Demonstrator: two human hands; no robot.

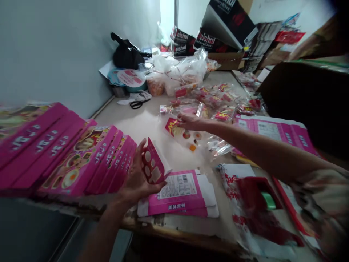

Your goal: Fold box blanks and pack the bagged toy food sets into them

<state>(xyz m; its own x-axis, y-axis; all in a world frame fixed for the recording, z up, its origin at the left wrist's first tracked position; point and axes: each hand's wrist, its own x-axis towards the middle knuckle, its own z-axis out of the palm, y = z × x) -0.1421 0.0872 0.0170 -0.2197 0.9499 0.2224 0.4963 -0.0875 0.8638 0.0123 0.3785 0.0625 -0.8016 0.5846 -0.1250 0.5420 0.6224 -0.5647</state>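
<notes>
My left hand (137,178) is wrapped round a pink box (153,156) with window cutouts, held upright above the table's front. In my right hand (191,122) the fingers pinch the top of a clear plastic bag (176,133). Small toy food pieces show through it, among them a red fries packet and an orange piece. Below the left hand lie flattened pink boxes (177,185) with white labels. Several similar clear bags (223,112) are heaped just beyond the right hand.
A row of finished-looking pink boxes (100,160) leans at the left. Black-handled scissors (136,104) lie further back, before stuffed plastic bags (180,72). Dark cartons (226,22) stand behind. A red tape dispenser (256,196) and more flat pink boxes (289,133) are on the right.
</notes>
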